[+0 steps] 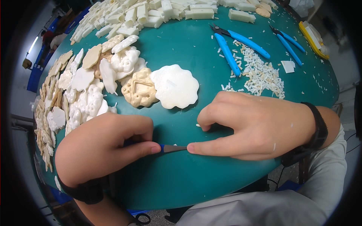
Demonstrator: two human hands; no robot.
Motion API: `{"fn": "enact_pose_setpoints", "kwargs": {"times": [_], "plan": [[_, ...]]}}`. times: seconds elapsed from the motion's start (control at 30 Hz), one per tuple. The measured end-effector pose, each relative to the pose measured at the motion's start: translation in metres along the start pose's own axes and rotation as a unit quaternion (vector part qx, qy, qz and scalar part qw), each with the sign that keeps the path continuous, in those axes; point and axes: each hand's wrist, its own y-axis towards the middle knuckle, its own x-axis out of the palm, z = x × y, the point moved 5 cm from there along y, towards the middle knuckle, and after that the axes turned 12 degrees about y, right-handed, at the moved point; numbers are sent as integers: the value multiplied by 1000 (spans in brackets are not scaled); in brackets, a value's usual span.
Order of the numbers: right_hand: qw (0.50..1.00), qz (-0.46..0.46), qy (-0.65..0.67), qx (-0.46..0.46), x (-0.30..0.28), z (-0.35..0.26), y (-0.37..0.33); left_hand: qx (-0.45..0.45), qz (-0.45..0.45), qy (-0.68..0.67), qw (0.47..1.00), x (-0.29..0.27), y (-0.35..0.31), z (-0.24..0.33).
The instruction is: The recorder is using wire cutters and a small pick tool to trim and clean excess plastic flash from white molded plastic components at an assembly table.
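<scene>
Between the thumb and curled fingers of my left hand (109,145) is a slim tool with a blue handle and a tapered grey metal blade (175,148). The blade points right; most of the handle is hidden inside the hand. The outstretched thumb of my right hand (252,126) touches the blade's tip, while its index finger curls above, apart from the thumb. A tiny white bit shows by that fingertip. Just beyond both hands lie a white scalloped disc (176,86) and a tan moulded flower-shaped piece (140,88), the disc's edge overlapping the tan piece.
White and tan moulded pieces (83,79) are heaped along the left. Pale block-shaped pieces (151,15) pile up at the far edge. Blue-handled cutters (226,49) lie beside small white offcuts (262,71). Farther right are another blue-handled cutter (288,45) and a yellow-edged holder (313,39).
</scene>
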Motion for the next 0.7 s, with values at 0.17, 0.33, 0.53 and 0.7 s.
{"fn": "enact_pose_setpoints", "kwargs": {"times": [0.17,0.33,0.53,0.7], "plan": [[1000,-7,-4,5,1,1,0,8,0,18,1000,1,1,-1],[1000,-10,-9,5,1,-1,3,3,-11,10,1000,-2,-2,-1],[1000,-7,-10,-21,-1,-2,3,3,-38,5,999,-3,-3,0],[1000,-10,24,-13,-4,-8,2,2,-60,19,998,1,-10,1]]}}
